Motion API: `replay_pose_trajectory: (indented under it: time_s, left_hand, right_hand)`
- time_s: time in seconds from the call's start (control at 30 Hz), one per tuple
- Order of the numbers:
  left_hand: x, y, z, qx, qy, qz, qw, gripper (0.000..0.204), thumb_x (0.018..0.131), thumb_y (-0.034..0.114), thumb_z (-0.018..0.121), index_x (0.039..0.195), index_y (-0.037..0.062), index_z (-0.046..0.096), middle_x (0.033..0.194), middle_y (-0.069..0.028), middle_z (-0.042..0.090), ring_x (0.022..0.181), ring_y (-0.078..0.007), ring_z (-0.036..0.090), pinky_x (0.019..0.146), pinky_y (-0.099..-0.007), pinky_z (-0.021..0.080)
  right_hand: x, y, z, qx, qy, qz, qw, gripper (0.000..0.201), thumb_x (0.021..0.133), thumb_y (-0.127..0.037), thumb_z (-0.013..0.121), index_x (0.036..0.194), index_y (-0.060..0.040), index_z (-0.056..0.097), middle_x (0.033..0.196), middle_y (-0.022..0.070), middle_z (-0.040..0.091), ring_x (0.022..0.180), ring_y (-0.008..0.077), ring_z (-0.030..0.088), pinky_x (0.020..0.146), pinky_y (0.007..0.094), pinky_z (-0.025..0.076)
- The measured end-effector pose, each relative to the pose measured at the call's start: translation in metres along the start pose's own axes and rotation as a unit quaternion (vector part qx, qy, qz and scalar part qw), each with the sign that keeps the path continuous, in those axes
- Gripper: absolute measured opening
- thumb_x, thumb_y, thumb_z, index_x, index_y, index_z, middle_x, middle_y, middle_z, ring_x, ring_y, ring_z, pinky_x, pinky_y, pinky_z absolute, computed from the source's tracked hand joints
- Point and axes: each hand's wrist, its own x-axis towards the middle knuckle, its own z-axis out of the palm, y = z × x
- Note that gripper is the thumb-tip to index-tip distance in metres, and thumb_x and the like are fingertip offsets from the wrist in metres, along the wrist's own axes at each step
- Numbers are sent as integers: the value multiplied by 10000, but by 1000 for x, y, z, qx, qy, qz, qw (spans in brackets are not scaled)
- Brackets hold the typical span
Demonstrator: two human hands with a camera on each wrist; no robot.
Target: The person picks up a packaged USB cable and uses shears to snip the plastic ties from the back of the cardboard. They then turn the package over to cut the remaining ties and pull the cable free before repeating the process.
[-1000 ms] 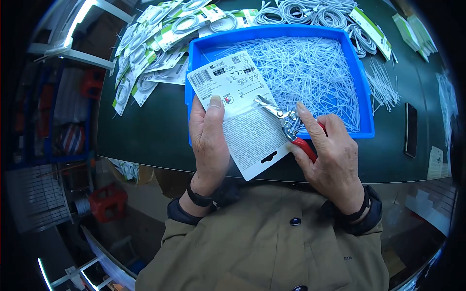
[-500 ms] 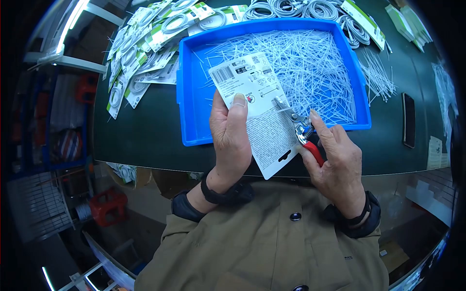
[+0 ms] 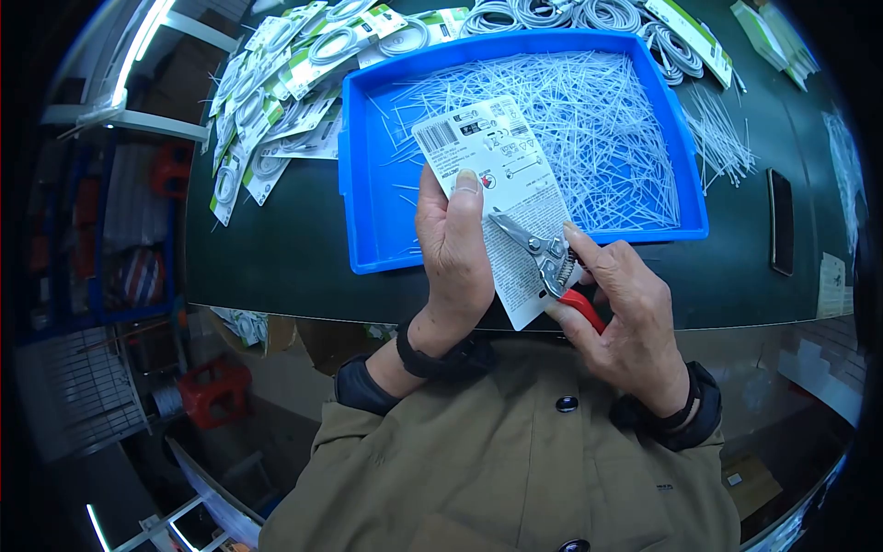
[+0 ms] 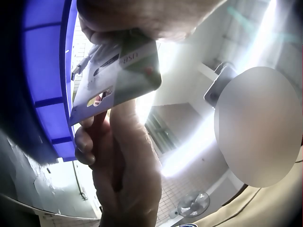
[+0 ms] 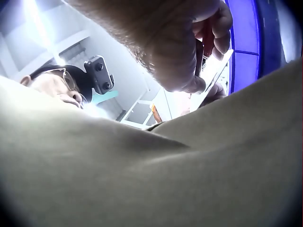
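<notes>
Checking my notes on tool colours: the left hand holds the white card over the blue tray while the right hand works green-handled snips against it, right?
Not quite: the snips have red handles, as the head view shows. The rest stands: the left hand holds the white card over the blue tray, and the right hand works the snips.

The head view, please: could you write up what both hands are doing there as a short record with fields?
Left hand: left hand holds the white packaging card, printed back up, thumb pressed on its face
Right hand: right hand grips the red-handled snips
Snips: blades lie over the card's lower half, tips pointing up and left
Beneath: blue tray of cut white ties on a dark green table
Upper left: packaged cables
Right edge: black phone
</notes>
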Motion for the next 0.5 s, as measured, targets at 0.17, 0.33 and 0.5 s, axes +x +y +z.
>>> replay_pose_trajectory:
  time_s: [0.17,0.33,0.5]
  left_hand:
    - [1,-4,4,-10,11,-2,1000,382,1103,205,421,1409,-14,488,1243,-172,671,1065,-216,711,907,-345,591]
    - [6,-5,7,-2,16,8,1000,343,1110,161,410,1400,-8,478,1217,-129,654,1041,-147,658,915,-323,554]
    - [5,-3,5,-21,-7,-12,1000,364,1114,166,409,1427,-9,468,1221,-129,655,1048,-149,658,915,-314,552]
  right_hand:
    - [2,0,4,-36,-2,-1,999,767,809,-179,878,1496,-55,560,892,107,598,774,255,629,645,386,531]
    - [2,1,7,-50,5,-9,999,738,817,-175,870,1475,-31,570,874,115,590,724,264,625,614,385,527]
    - [0,6,11,-15,27,-13,999,713,808,-136,876,1450,-17,589,873,129,622,709,267,649,631,382,548]
